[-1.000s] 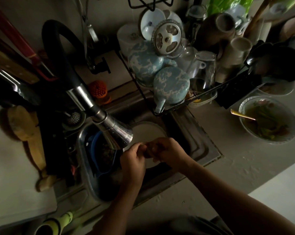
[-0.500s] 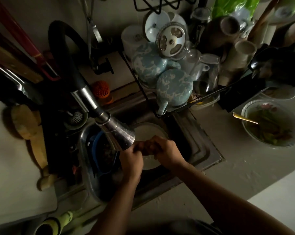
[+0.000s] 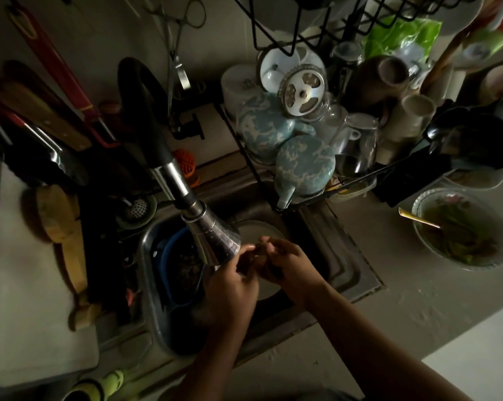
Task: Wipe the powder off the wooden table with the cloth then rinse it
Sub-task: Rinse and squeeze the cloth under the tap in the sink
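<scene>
Fingers (image 3: 274, 246) grip cloth (image 3: 258, 250) over steel sink (image 3: 358, 272) — dim counter (image 3: 418, 309).

Head view, steeply downward, close above the sink (image 3: 351, 264), dim, perhaps tilted

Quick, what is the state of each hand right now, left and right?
Left hand: fingers curled, grips the cloth beside the faucet head.
Right hand: fingers curled, grips the same cloth, which is mostly hidden.
</scene>
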